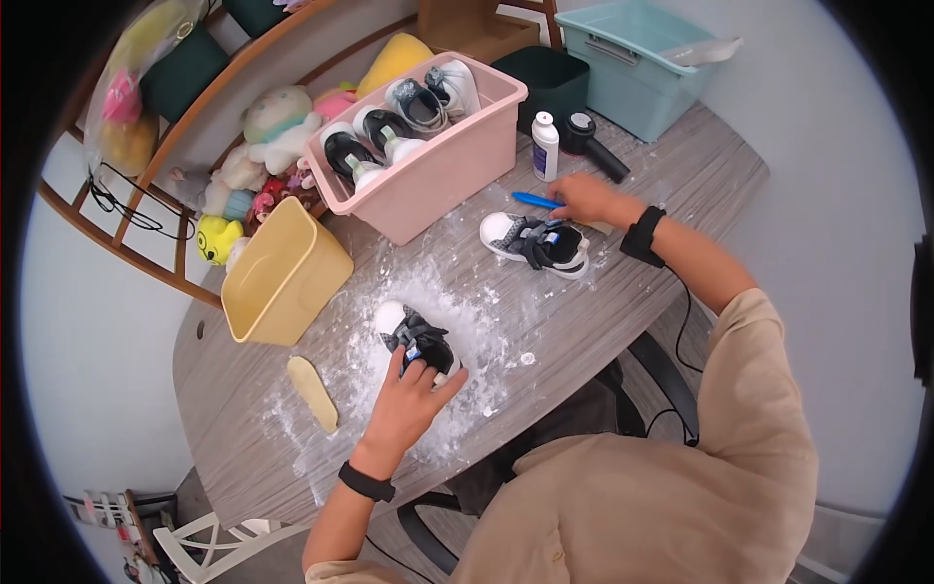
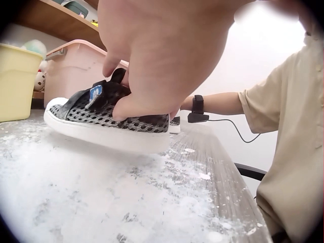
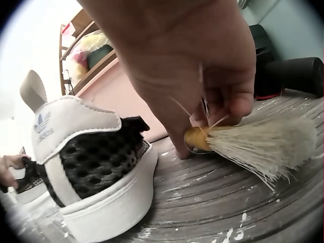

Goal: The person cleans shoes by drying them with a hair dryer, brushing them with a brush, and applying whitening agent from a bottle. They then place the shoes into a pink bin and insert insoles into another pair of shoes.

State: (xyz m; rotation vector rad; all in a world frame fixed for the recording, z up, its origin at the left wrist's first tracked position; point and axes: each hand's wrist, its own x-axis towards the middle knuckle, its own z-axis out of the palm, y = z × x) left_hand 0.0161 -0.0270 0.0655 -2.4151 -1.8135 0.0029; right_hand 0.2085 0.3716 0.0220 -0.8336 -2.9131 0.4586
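My left hand pinches a black-and-white sneaker around its opening, thumb against the mesh side. In the left wrist view this sneaker has its pale sole over a shadow on the powdered tabletop. My right hand holds a brush with a blue handle. Its pale bristles fan out low over the table in the right wrist view. Beside that hand stands the matching sneaker, its white heel facing the right wrist camera.
White powder is spread over the wood-grain table. An insole lies at the left. Around the back stand a yellow bin, a pink tub of shoes, a spray can, a black handheld device and a teal bin.
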